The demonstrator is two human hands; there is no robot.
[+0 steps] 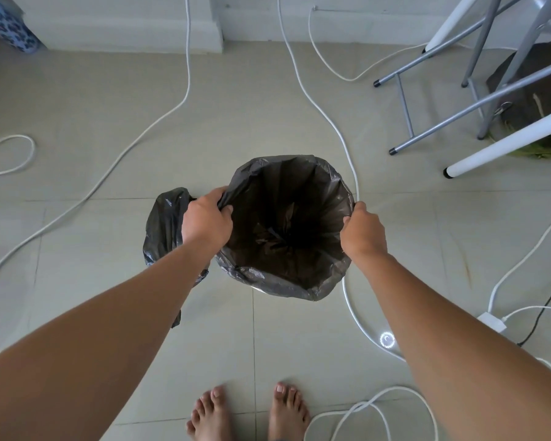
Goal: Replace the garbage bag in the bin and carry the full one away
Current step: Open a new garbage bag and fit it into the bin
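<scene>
Bare feet [248, 412] stand near. Both hands — left hand [208, 219], right hand [363, 234] — pinch the fresh bag [287, 275] at its rim (thin, slippery, tearable).

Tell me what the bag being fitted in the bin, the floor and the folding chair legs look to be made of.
Bag in the bin: thin dark grey plastic film; crinkled, faintly glossy.
Floor: pale glazed tile, likely ceramic; grout lines, soft sheen.
Chair legs: grey metal tube, probably; black end caps.

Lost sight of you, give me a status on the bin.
Left hand and right hand grip new bag's rim. Full bag on floor, left. White cable beside bin.
</scene>
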